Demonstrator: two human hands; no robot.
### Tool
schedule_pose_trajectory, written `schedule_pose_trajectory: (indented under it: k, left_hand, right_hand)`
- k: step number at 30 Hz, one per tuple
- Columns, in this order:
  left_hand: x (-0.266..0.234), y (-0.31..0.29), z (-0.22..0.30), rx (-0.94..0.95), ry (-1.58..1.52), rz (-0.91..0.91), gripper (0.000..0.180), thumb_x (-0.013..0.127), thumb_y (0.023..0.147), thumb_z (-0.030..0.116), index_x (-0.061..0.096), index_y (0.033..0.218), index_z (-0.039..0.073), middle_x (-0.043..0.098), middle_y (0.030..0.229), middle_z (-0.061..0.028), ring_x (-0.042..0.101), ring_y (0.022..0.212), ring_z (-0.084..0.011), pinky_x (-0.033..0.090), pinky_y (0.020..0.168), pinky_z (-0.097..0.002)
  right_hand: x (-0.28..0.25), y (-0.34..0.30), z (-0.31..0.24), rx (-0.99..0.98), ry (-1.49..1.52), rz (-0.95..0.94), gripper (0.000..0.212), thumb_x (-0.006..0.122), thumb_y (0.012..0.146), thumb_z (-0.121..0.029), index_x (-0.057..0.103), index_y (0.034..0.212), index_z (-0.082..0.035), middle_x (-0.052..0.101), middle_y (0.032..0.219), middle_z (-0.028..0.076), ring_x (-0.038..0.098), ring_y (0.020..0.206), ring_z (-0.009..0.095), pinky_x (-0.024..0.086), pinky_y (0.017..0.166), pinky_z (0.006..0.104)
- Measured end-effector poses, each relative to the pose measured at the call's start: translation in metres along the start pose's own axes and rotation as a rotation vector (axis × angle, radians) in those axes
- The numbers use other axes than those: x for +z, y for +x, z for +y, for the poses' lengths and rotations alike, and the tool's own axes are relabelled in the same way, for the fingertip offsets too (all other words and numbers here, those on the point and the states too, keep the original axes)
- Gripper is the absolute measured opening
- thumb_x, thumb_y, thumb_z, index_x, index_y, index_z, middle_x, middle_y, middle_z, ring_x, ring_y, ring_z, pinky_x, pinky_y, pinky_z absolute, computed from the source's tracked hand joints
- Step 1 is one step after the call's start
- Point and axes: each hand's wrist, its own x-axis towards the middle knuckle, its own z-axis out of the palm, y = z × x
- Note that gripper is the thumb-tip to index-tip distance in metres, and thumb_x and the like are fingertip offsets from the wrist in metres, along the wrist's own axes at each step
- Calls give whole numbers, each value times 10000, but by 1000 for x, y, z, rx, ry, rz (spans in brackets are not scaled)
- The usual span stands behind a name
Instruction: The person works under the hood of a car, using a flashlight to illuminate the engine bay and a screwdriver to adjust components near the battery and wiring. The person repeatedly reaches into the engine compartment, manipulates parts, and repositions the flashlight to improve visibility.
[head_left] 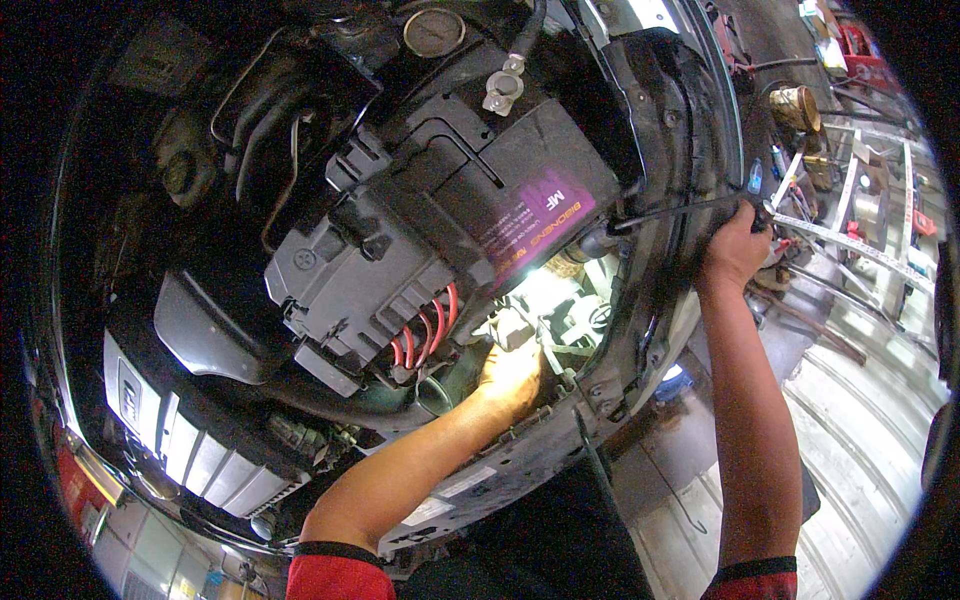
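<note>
My left hand (512, 378) reaches down into the brightly lit gap beside the car battery (555, 150). Its fingers are bent around a pale, block-like part (512, 330); glare keeps me from making out what it is. At the car's right edge, my right hand (738, 245) is closed on the outer end of a long thin dark rod (670, 210). The rod runs inward over the body edge toward a dark cylindrical part (597, 244) by the battery's corner. A purple label covers the battery's near side. Strong light falls on the headlamp-area parts (592, 312) beside my left fingers.
Left of the battery sits a black fuse box (345, 270) with red wires (437, 325) below it. A metal cable clamp (503, 90) lies at the battery's far side. The silver grille (215, 450) is at lower left. Metal racking (860, 190) and a rusty can (795, 107) stand at right.
</note>
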Motion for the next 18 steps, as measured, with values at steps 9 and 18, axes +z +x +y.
schedule_pose_trajectory:
  k: [9,18]
  left_hand:
    - [25,11,3,-43,-23,137,531,412,907,151,424,1394,-58,425,1427,-246,324,1369,-398,179,1155,-594]
    - [-9,8,-6,-81,-85,53,535,422,908,177,436,1383,-69,410,1432,-262,345,1343,-436,194,1136,-604]
  right_hand:
    - [-4,-6,-10,19,-2,-13,522,565,889,-354,578,1097,124,639,1078,302,603,1034,437,439,923,442]
    - [-3,-3,-6,14,-87,14,544,576,888,-374,574,1114,120,641,1084,299,608,1034,440,448,921,442]
